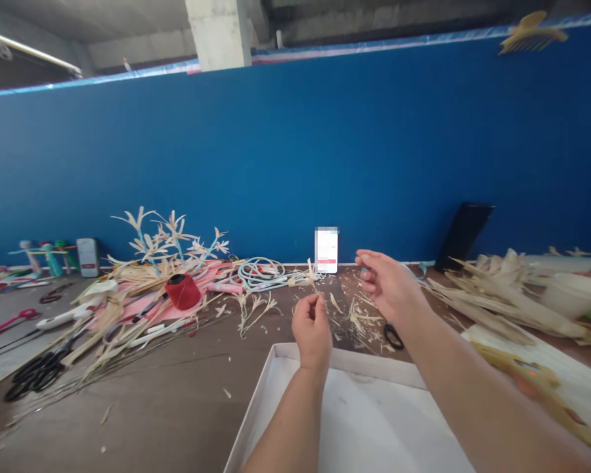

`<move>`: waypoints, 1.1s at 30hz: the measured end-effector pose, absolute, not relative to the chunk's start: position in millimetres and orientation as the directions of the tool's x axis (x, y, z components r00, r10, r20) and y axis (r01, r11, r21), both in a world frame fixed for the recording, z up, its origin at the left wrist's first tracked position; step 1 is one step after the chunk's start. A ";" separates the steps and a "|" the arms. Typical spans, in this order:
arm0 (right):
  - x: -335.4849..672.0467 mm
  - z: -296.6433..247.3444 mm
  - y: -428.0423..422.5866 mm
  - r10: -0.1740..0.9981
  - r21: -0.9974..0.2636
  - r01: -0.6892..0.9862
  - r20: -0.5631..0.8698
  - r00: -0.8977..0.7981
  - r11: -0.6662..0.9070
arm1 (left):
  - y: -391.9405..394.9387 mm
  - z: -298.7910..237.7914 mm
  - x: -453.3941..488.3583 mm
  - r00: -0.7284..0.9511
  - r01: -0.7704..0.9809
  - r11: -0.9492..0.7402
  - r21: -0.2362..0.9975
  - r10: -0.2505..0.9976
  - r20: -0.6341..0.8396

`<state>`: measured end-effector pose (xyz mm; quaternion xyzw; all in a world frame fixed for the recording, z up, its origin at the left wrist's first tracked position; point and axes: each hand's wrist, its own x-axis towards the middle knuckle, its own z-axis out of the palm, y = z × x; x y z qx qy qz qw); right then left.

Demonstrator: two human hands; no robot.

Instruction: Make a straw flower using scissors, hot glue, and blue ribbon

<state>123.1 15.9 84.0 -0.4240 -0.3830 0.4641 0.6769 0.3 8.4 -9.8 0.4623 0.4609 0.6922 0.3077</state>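
My left hand (pixel 313 332) is closed in a pinch above the far edge of a white box lid or tray (pixel 374 368). From its fingertips rises the thin stem of a small pale husk flower (pixel 309 270). My right hand (pixel 385 282) is raised to the right, apart from the left. Its index finger and thumb appear pressed together, with the other fingers curled below; anything between them is too small to make out. Beyond the hands, a lit phone (pixel 326 251) leans against the blue partition. Pale scraps (pixel 362 318) and black scissor handles (pixel 393 336) lie beneath the right hand.
Left on the table are finished husk flowers (pixel 172 236), a red thread spool (pixel 182 292), coiled light-blue cord (pixel 261 272) and black scissors (pixel 37 374). Dried husks (pixel 517 295), a yellow glue gun (pixel 526 378) and a white bowl (pixel 574 294) are right. The blue partition (pixel 285 157) closes off the back.
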 end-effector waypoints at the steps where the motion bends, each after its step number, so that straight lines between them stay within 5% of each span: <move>1: 125.3 79.8 8.1 0.950 -0.919 -0.335 0.109 0.292 0.208 | 9.3 -10.6 0.7 -0.376 -0.004 -0.379 0.925 0.858 0.350; 9: 113.4 18.3 -15.8 0.945 -0.948 -0.316 -0.081 0.317 0.025 | 6.0 -8.3 -1.0 -0.221 -0.005 -0.337 0.942 0.919 0.327; 24: 120.6 1.4 -19.8 0.964 -0.992 -0.097 0.051 0.263 0.079 | 5.0 -2.8 -6.1 -0.245 0.048 -0.213 0.976 0.945 0.218; 33: 95.1 -3.5 -42.0 0.943 -0.888 0.323 0.329 -0.054 0.328 | 7.1 -0.2 -12.0 -0.299 0.098 -0.264 0.960 0.912 0.281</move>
